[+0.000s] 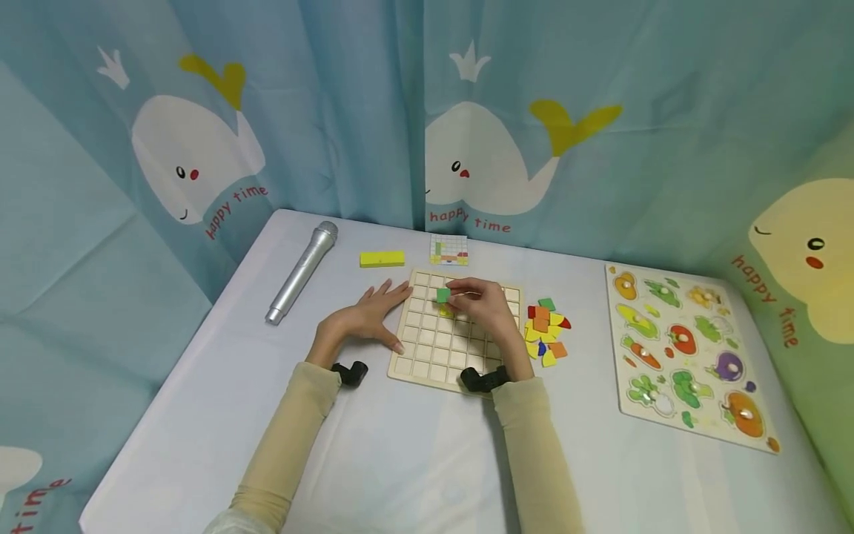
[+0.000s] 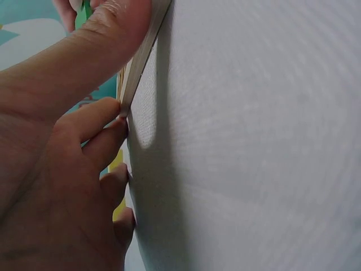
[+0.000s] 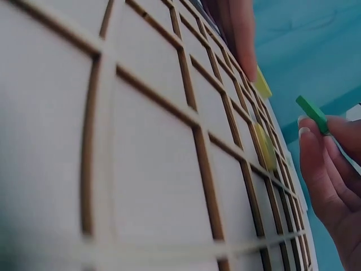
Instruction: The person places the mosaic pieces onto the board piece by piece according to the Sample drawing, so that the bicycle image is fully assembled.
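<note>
My right hand (image 1: 492, 310) pinches a green square tile (image 1: 443, 295) between thumb and fingertips, raised above the wooden grid board (image 1: 423, 348). In the right wrist view the green tile (image 3: 311, 114) is seen nearly edge-on, clear of the grid. A yellow tile (image 3: 265, 148) lies on the board just below it. My left hand (image 1: 363, 317) rests along the board's left side, thumb and fingers spread. The left wrist view shows fingertips touching the board's edge (image 2: 135, 76).
Loose coloured tiles (image 1: 543, 331) lie in a pile right of the board. Behind it are a small pattern card (image 1: 449, 250) and a yellow block (image 1: 382, 259). A silver microphone (image 1: 302, 272) lies at left, a vegetable puzzle board (image 1: 707, 397) at right.
</note>
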`<state>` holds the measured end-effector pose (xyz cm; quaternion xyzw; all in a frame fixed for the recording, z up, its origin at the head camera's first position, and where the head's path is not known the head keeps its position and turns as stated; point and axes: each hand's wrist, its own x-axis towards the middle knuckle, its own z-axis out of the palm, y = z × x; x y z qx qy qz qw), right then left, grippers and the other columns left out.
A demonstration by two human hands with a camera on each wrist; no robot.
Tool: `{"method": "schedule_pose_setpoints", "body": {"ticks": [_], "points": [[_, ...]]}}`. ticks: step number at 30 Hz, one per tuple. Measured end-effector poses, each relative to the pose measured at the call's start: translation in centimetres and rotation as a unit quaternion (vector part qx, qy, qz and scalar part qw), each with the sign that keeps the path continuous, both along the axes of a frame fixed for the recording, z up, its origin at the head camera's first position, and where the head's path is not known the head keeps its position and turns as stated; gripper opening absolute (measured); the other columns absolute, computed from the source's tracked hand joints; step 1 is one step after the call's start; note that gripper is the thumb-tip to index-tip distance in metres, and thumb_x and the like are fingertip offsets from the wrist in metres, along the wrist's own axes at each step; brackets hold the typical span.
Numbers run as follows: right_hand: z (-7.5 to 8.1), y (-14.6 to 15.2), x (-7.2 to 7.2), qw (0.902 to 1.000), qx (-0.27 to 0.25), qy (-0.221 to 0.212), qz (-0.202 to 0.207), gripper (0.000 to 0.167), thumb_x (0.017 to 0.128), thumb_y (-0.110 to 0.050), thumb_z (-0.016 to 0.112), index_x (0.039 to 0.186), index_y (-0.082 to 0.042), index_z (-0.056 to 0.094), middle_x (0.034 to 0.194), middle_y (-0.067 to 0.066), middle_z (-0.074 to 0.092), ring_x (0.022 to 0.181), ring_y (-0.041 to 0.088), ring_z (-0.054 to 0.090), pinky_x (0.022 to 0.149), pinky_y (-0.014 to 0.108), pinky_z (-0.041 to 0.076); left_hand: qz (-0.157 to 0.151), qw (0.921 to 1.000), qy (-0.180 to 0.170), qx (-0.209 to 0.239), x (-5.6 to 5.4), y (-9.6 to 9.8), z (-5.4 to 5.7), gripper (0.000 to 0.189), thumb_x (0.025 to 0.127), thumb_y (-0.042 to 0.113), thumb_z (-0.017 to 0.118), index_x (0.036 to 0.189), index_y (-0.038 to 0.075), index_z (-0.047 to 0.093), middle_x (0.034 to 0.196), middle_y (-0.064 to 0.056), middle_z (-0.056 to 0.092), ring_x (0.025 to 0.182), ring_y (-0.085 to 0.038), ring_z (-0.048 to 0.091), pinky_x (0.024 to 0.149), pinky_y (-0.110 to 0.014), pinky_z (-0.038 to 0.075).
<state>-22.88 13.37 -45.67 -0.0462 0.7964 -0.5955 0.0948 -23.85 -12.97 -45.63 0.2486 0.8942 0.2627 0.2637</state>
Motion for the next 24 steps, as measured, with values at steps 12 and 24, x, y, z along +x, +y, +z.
{"method": "schedule_pose_setpoints", "body": {"ticks": [12,24], "points": [[-0.6,-0.8,0.0,0.9989,0.047,0.003,-0.007,0.029,0.099,-0.005,0.065,0.127,-0.001,0.071,0.124,0.02,0.071,0.1,0.026,0.074,0.081,0.03,0.061,0.006,1.0,-0.001,0.007,0.1,0.4,0.5,0.12,0.076,0.034,0.092,0.166,0.012,0.015,0.175,-0.004,0.004,0.161,-0.029,-0.009,0.13,-0.05,-0.007],[-1.3,-1.8,-0.1,0.9952,0.095,0.021,0.012,0.026,0.096,-0.01,0.071,0.121,-0.001,0.074,0.106,0.018,0.078,0.089,0.024,0.077,0.077,0.032,0.06,0.009,1.0,-0.001,0.0,0.2,0.1,0.3,0.12,0.077,0.034,0.091,0.166,0.012,0.014,0.175,-0.005,0.005,0.161,-0.029,-0.009,0.13,-0.051,-0.006]]}}
